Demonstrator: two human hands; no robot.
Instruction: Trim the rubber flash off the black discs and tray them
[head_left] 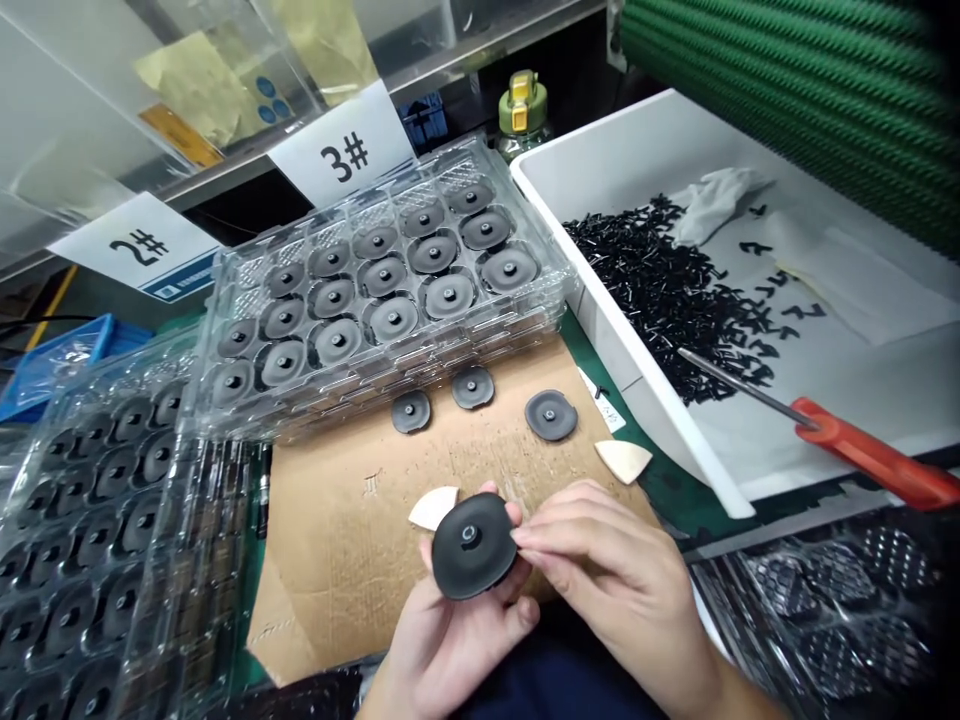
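Note:
A dark, rounded-square rubber-like disc (457,575) with a raised central stud faces up above the cardboard. My left hand (465,640) holds it from below, fingers wrapped around its edge. At the disc's right rim, my right hand (622,570) pinches with thumb and forefinger; whether something small is also between them cannot be made out. Just behind the disc lies a pale wedge-shaped piece (433,508), and another pale wedge (624,460) lies to the right. Three similar discs rest farther back: a left one (411,411), a middle one (473,387) and a right one (551,415).
Cardboard (330,540) covers the work surface. Stacked clear trays (375,350) of discs stand behind it, with more trays (161,520) at left. A white bin (637,400) holds many small black parts (675,290); a red-handled screwdriver (870,450) lies across its front edge.

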